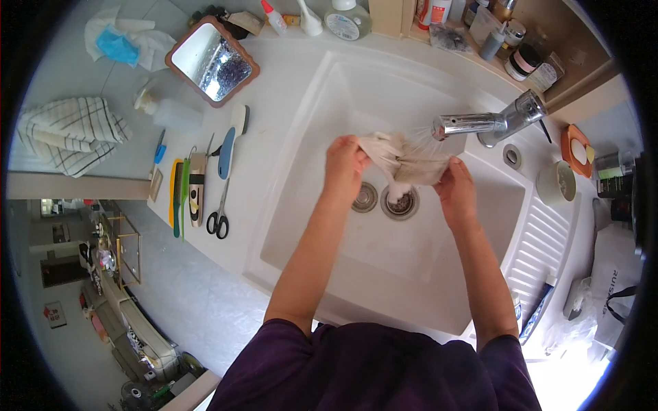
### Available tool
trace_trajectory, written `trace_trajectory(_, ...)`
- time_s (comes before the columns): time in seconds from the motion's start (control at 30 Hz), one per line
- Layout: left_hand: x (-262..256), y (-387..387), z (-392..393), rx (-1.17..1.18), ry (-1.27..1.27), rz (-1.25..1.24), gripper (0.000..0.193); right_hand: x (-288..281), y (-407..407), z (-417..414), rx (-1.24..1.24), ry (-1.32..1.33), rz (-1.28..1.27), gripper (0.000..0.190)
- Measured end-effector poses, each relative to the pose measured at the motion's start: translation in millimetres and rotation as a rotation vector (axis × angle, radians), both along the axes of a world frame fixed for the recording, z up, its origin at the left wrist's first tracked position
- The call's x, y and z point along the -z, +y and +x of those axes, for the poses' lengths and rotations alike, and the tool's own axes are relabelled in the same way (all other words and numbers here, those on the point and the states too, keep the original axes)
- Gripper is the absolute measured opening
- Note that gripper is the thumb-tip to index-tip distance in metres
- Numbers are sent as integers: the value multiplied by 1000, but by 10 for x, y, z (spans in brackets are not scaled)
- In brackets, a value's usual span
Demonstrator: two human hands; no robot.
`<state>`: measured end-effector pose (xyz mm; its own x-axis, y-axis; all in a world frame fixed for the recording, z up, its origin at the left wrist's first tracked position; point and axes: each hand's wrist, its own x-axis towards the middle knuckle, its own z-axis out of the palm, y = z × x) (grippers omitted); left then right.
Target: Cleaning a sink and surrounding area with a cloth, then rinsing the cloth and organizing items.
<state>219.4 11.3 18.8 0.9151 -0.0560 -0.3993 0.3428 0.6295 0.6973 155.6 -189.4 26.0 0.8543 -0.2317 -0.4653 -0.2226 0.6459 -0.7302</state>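
A wet, light beige cloth (419, 165) is stretched between my two hands above the white sink basin (390, 267). My left hand (345, 163) pinches its left end, and my right hand (456, 187) grips its right end. Water sprays onto the cloth from the chrome faucet (470, 125) at the upper right. A loose fold hangs from the middle of the cloth over the right drain strainer (404, 205). Beside it, the other round drain fitting (365, 197) is partly covered by my left hand.
Left of the basin lie black-handled scissors (220, 218), hair clippers (196, 198), combs (177, 195) and a blue-and-white brush (229, 149). A wavy-framed mirror (212, 61) is behind them. On the right stand a light green cup (554, 182), an orange soap dish (573, 151) and a ribbed drainboard (542, 234).
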Motion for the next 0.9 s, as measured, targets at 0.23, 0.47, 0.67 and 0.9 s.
trace_trajectory(0.23,32,671,423,5,-139,35,12,312,-604,-178,99,25,-225,16)
trace_trajectory(0.47,-318,665,481,14,-235,214,19,150,-564,-351,1,-10,-540,24)
trace_trajectory(0.67,-407,566,501,93,-260,314,17,190,-545,-391,-371,-152,-1434,21)
trace_trajectory(0.9,-9,361,221,15,-27,173,17,207,-387,-92,-206,-60,-116,31)
